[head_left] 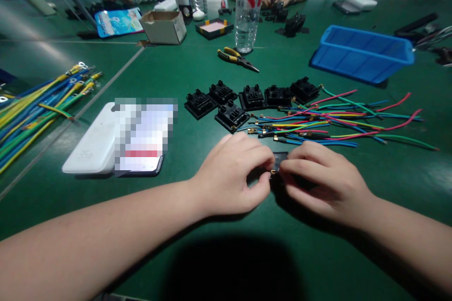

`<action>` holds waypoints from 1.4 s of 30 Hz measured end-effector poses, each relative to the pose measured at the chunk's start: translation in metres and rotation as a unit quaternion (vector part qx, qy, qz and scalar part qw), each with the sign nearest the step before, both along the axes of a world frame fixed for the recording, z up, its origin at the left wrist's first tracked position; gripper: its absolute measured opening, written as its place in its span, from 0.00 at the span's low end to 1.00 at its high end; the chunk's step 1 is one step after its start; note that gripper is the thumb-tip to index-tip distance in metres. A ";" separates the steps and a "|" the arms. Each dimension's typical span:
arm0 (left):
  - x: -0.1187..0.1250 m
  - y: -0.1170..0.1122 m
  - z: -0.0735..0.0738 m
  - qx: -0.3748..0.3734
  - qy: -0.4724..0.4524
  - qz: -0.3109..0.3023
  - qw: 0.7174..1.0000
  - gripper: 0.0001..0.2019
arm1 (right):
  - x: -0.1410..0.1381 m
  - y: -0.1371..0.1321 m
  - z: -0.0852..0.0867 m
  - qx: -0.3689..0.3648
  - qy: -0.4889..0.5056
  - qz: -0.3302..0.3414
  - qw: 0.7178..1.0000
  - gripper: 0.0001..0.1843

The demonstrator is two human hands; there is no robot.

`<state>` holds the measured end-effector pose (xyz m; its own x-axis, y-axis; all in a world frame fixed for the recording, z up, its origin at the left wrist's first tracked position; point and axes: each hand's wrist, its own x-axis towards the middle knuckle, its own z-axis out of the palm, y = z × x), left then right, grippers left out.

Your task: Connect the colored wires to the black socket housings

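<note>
My left hand (236,175) and my right hand (318,178) meet over a small black plastic part (280,159) on the green table (197,240). Both hands have curled fingers pinching at the part, and a small brass terminal (273,171) shows between the fingertips. Just beyond my hands lies a spread of coloured wires (339,120) with brass terminals. Several black connector housings (252,98) sit in a row behind them.
A white power bank (92,143) and a phone (143,138) lie at left. A bundle of yellow, blue and green cables (38,103) lies far left. Pliers (237,59), a water bottle (249,9), a cardboard box (164,27) and a blue bin (363,54) stand further back. Two other people work at the far edge.
</note>
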<state>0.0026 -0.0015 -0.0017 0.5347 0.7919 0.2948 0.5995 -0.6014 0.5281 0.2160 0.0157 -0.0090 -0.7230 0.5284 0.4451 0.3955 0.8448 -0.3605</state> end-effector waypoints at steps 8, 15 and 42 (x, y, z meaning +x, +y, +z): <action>0.001 0.000 -0.002 -0.011 -0.009 0.004 1.000 0.03 | -0.002 -0.001 0.001 -0.005 0.013 -0.017 1.000 0.08; 0.001 0.001 -0.002 -0.030 -0.024 -0.002 0.999 0.02 | -0.002 -0.001 0.002 -0.003 0.011 -0.018 1.000 0.07; 0.002 0.003 0.000 -0.057 -0.052 0.012 0.997 0.04 | -0.002 -0.001 0.002 -0.003 0.006 -0.020 1.000 0.07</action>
<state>0.0044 0.0014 -0.0020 0.4861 0.8359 0.2549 0.5510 -0.5196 0.6531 0.2145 0.0142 -0.0069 -0.6961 0.5593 0.4501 0.4239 0.8262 -0.3711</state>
